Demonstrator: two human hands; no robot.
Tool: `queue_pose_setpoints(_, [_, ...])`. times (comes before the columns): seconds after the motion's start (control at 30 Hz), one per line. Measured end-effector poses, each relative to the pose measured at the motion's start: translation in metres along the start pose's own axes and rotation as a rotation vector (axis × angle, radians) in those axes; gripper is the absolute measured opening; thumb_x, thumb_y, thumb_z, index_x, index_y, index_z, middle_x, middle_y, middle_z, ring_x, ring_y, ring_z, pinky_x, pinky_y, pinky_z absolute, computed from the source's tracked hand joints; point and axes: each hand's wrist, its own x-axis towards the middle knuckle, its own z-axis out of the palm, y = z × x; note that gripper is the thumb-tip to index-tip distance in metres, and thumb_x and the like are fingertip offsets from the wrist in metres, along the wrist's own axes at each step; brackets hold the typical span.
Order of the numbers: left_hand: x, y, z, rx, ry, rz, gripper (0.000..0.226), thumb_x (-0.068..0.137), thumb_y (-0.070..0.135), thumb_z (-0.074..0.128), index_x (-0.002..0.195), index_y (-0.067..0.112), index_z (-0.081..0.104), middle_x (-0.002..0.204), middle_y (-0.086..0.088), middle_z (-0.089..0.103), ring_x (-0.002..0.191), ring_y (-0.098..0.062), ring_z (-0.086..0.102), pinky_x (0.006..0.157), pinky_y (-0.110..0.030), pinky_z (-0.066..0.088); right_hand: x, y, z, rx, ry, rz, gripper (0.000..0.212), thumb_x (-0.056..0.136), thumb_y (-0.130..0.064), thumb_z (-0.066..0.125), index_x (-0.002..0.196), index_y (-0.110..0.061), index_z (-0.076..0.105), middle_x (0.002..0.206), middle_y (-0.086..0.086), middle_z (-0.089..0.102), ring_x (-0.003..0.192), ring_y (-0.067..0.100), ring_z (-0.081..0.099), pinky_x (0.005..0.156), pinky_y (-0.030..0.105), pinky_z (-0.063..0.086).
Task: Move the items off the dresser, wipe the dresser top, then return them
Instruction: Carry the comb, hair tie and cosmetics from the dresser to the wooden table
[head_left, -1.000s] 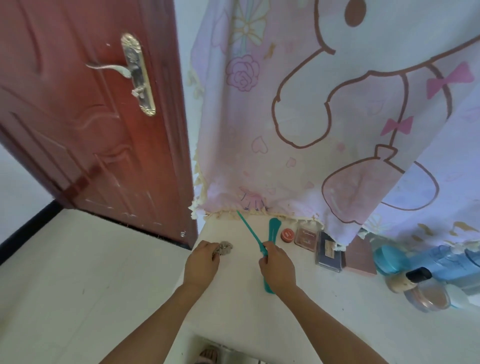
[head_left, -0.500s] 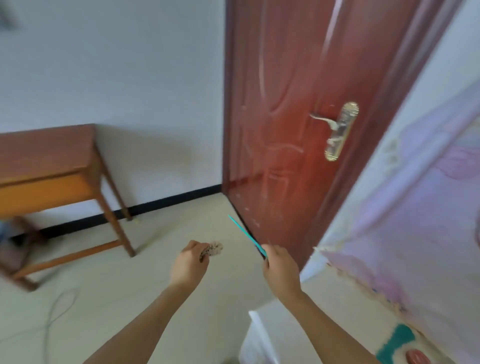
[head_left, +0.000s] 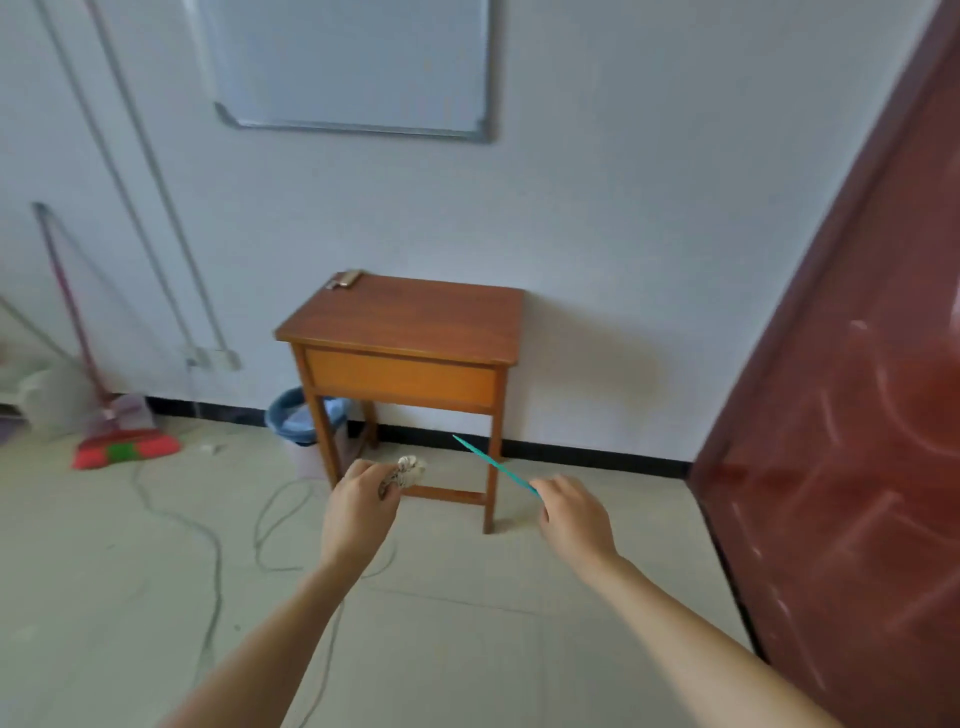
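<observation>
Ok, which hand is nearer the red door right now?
Right. The right hand is left of the door; the left hand is farther left, in front of the table.

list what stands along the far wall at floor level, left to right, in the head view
broom → blue bin → wooden table → red door

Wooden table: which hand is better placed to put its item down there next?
Left, probably. The left hand, gripping a small speckled item, lines up with the table top; the right hand, holding the teal comb, sits beyond its right edge.
</observation>
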Motion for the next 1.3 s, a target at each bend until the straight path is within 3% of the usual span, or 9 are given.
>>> queue_pose_setpoints(0.23, [0.073,-0.06,-0.057,-0.006,0.135,-0.07,0.025,0.086,0.002,0.053,0.109,0.003,0.064,0.096,-0.004,0.055,0.079,-0.016,0.049,0.063,-0.021,0.035,0.098,-0.076,0.036,-0.009,-0.006,-0.128,0.034,0.093,-0.009,0.044,0.125,-0.015,0.05,0.106,0.004,0.058,0.098,0.019,0.052,0.072,0.027,0.045])
queue_pose_setpoints(0.4, [0.116,-0.078,-0.045,-0.015,0.158,-0.107,0.024,0.085,0.0,0.055,0.106,0.003,0.066,0.1,-0.009,0.06,0.078,-0.017,0.048,0.066,-0.023,0.035,0.156,-0.079,0.048,-0.02,-0.018,-0.172,0.033,0.092,-0.01,0.046,0.124,-0.013,0.051,0.104,0.004,0.058,0.093,0.018,0.054,0.068,0.025,0.046])
queue_pose_setpoints(0.53, [0.17,-0.075,-0.026,0.008,0.139,-0.1,0.023,0.087,0.006,0.054,0.106,0.006,0.066,0.089,-0.002,0.053,0.077,-0.017,0.049,0.058,-0.021,0.035,0.21,-0.065,0.054,0.005,-0.009,-0.179,0.032,0.091,-0.01,0.048,0.123,-0.012,0.051,0.102,0.005,0.057,0.089,0.019,0.055,0.071,0.029,0.051])
queue_pose_setpoints(0.67, [0.241,-0.056,-0.013,0.005,0.172,-0.075,0.025,0.087,0.006,0.053,0.109,0.007,0.064,0.093,0.001,0.052,0.081,-0.018,0.051,0.068,-0.03,0.043,0.276,-0.051,0.05,0.033,0.017,-0.172,0.031,0.089,-0.008,0.048,0.12,-0.009,0.052,0.099,0.007,0.056,0.084,0.022,0.056,0.064,0.032,0.05])
queue_pose_setpoints(0.8, [0.307,-0.041,-0.003,-0.005,0.226,-0.074,0.025,0.086,0.008,0.055,0.109,0.009,0.064,0.096,0.0,0.056,0.081,-0.017,0.053,0.071,-0.037,0.048,0.344,-0.044,0.045,0.053,0.05,-0.211,0.028,0.086,-0.005,0.051,0.113,-0.007,0.057,0.091,0.01,0.058,0.079,0.026,0.057,0.056,0.029,0.037])
queue_pose_setpoints(0.93, [0.347,-0.056,0.013,-0.019,0.253,-0.131,0.026,0.085,0.008,0.057,0.11,0.01,0.064,0.095,0.002,0.056,0.082,-0.014,0.052,0.063,-0.024,0.042,0.395,-0.048,0.056,0.067,0.025,-0.265,0.026,0.087,-0.008,0.05,0.113,-0.008,0.056,0.093,0.01,0.059,0.081,0.026,0.059,0.058,0.026,0.036])
queue_pose_setpoints(1.03, [0.367,-0.082,0.024,0.0,0.254,-0.177,0.026,0.084,0.008,0.059,0.109,0.008,0.065,0.089,0.003,0.056,0.087,-0.018,0.051,0.071,-0.028,0.039,0.425,-0.057,0.076,0.053,-0.057,-0.299,0.03,0.091,-0.012,0.046,0.12,-0.01,0.051,0.101,0.008,0.058,0.087,0.024,0.059,0.062,0.025,0.036])
queue_pose_setpoints(1.17, [0.406,-0.115,0.023,0.034,0.272,-0.229,0.025,0.084,0.008,0.058,0.107,0.01,0.065,0.081,0.003,0.052,0.087,-0.014,0.04,0.071,-0.025,0.03,0.466,-0.077,0.107,0.031,-0.153,-0.293,0.031,0.093,-0.017,0.044,0.124,-0.013,0.046,0.108,0.005,0.056,0.093,0.022,0.059,0.076,0.028,0.05])
queue_pose_setpoints(1.3, [0.466,-0.15,0.013,0.029,0.279,-0.226,0.025,0.084,0.012,0.059,0.109,0.011,0.064,0.092,-0.001,0.06,0.09,-0.015,0.042,0.074,-0.03,0.037,0.518,-0.104,0.134,0.01,-0.192,-0.274,0.034,0.094,-0.02,0.044,0.127,-0.014,0.042,0.112,0.004,0.058,0.096,0.02,0.061,0.079,0.028,0.052])
